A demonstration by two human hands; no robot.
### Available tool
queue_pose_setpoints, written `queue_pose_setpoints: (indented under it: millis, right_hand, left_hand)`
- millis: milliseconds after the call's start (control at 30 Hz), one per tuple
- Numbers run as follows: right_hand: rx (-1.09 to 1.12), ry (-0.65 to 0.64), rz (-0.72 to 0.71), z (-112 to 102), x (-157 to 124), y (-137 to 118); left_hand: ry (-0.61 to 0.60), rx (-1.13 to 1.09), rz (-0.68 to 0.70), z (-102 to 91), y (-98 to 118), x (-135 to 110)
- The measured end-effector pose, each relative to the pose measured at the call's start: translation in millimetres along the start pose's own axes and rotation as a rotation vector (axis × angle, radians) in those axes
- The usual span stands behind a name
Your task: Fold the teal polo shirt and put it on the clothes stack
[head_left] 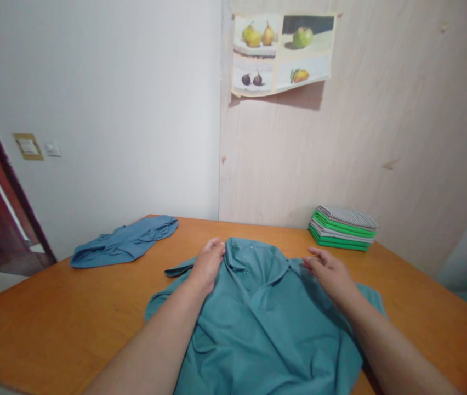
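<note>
A teal polo shirt (254, 323) lies front side up before me, its collar (278, 263) at the far end and its small buttons showing at the neck. My left hand (210, 267) rests on the shoulder just left of the collar, seen from its side, fingers extended and partly hidden. Over the other shoulder is my right hand (329, 273), fingers apart and slightly bent, nothing held in them. Whether its fingertips touch the cloth I cannot tell. One sleeve (179, 269) sticks out past my left wrist. The lower part of the shirt is wrinkled and runs out of view.
A blue garment (126, 241) lies at the back left of the orange-brown table (81, 312). Near the back right corner stands a stack of folded green and grey striped cloths (342, 229). Behind the table is a wall with a fruit poster (283, 55).
</note>
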State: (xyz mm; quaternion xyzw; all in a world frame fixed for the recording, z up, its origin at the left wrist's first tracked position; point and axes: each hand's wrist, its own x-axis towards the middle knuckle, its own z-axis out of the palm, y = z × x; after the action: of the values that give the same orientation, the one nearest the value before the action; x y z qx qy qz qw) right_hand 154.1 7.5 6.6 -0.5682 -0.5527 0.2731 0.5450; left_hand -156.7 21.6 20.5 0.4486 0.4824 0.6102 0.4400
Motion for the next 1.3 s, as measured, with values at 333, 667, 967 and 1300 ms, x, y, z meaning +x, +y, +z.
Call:
queue_pose_setpoints:
  millis: [333,667,967,1300]
  right_hand:
    - [-0.637,-0.205,-0.144,-9,6,21]
    - [-1.020,-0.307,0.023,-11,1,39]
    - [-1.058,-0.228,0.073,-34,17,14]
    - [-1.165,-0.323,0.034,-14,8,49]
  left_hand:
    - [-0.099,0.714,0.192,-9.7,-22,9]
    - [-0.136,1.328,0.199,-31.5,-19,8]
    - [-0.158,1.432,0.147,-29.8,-24,12]
    - [-0.185,1.427,0.159,-29.6,-23,11]
